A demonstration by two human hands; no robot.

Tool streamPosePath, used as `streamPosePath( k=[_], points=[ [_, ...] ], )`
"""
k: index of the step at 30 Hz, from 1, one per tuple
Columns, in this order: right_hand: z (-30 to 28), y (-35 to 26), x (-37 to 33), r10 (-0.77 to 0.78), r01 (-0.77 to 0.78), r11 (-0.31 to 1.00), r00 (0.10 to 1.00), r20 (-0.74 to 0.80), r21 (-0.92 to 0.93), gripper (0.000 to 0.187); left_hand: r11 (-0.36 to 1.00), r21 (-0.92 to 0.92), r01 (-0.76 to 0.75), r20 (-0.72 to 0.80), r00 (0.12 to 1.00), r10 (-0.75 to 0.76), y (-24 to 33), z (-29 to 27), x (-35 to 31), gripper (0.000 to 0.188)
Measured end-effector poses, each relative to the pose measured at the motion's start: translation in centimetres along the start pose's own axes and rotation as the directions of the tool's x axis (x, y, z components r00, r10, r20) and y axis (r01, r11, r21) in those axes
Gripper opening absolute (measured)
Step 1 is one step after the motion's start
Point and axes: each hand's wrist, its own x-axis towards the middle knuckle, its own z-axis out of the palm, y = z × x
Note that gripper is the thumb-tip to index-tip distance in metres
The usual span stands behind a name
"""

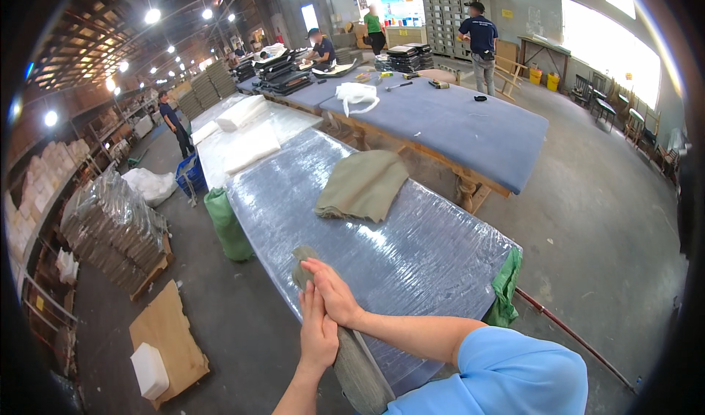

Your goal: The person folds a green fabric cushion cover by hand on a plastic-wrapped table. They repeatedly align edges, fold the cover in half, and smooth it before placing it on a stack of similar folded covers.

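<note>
A long, narrow grey-green cloth roll (363, 383) slants from near my body over the near edge of the plastic-covered table (433, 261). My left hand (318, 336) lies along its left side, fingers straight and pressed together. From the right, my right hand (334, 295) crosses over with its palm against the cloth, fingers touching the left hand's. Between them the cloth is gripped; its far end (302, 257) sticks out past the fingertips. A flat stack of olive cloth (363, 184) rests farther up the table.
White foam sheets (252, 145) lie at the table's far end. A second blue-grey table (455, 125) stands beyond it, holding tools and a white strap. Green bags (226, 224) hang at the table's sides. A wrapped stack (114, 228) stands left. Several people work farther back.
</note>
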Motion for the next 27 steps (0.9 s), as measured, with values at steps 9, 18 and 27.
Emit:
streamPosePath(
  k=[9,18,27],
  points=[
    [0.0,0.0,-0.4,0.047,-0.048,0.997,0.999,0.010,0.061,0.059,0.991,-0.127,0.033,0.020,0.999,-0.030,-5.3,-1.0,2.8,0.063],
    [0.4,0.3,-0.2,0.007,-0.007,0.999,1.000,-0.016,0.048,0.063,0.998,-0.004,0.057,0.131,0.990,-0.056,-8.8,-2.1,9.4,0.066],
    [0.1,1.9,0.4,0.010,-0.008,0.996,1.000,0.022,-0.090,0.080,0.794,-0.120,0.597,0.385,0.765,-0.517,-9.7,-3.8,15.3,0.073]
  ],
)
